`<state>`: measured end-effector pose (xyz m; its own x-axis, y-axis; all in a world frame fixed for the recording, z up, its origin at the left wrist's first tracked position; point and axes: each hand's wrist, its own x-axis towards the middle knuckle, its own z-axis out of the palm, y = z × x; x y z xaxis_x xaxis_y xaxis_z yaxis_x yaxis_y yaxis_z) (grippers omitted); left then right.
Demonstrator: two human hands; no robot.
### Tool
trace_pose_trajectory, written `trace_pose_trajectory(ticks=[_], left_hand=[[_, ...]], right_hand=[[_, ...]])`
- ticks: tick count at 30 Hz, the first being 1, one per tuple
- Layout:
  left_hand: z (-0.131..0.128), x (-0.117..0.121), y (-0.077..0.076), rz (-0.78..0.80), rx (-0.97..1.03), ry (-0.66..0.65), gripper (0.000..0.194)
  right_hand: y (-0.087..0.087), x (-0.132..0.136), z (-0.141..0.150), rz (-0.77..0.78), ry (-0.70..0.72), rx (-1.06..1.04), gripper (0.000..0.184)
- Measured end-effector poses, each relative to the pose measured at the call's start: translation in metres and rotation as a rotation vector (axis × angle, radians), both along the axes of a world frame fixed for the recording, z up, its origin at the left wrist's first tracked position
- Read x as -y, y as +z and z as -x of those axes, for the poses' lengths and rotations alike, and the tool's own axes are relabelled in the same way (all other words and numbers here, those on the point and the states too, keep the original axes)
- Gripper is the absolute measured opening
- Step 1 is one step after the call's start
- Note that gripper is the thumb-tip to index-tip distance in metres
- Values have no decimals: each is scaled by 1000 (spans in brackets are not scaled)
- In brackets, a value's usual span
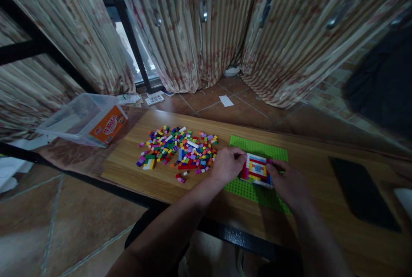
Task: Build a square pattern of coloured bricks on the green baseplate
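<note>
A square panel built of coloured toy bricks [257, 169], with rings of white, red, yellow and blue, lies over a green baseplate [254, 192]. At its left edge is my left hand [227, 163], thumb and fingers drawn together in a pinch by the panel's upper left corner. My right hand [286, 182] grips the panel's right side, fingers at its far right corner and thumb lower down. Whether a small loose brick sits in the left fingertips is too small to tell. Both palms hide parts of the baseplate.
Many loose toy bricks [180, 150] are spread over the wooden table [128, 161] left of my hands. Beyond the table's left end stands a clear plastic box [74, 118] with an orange label. A dark flat panel [363, 193] lies at the right. Curtains [199, 41] hang behind.
</note>
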<state>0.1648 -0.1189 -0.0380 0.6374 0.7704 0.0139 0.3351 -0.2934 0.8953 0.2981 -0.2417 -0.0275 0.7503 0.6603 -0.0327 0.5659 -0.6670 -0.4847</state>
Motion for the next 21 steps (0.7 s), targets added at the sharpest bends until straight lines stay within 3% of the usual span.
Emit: trace_pose_trajectory(ticks=[6, 12, 16, 21], left_hand=[[9, -3, 5, 20, 82, 44, 25], [44, -44, 23, -61, 96, 133, 27], [77, -71, 31, -153, 8, 110, 25], [96, -79, 33, -332, -169, 42, 27]], right_hand=[[-10, 5, -10, -49, 42, 43, 49], [-15, 8, -18, -45, 53, 76, 48], [-16, 8, -21, -2, 57, 67, 49], [-16, 8, -22, 11, 62, 94, 48]])
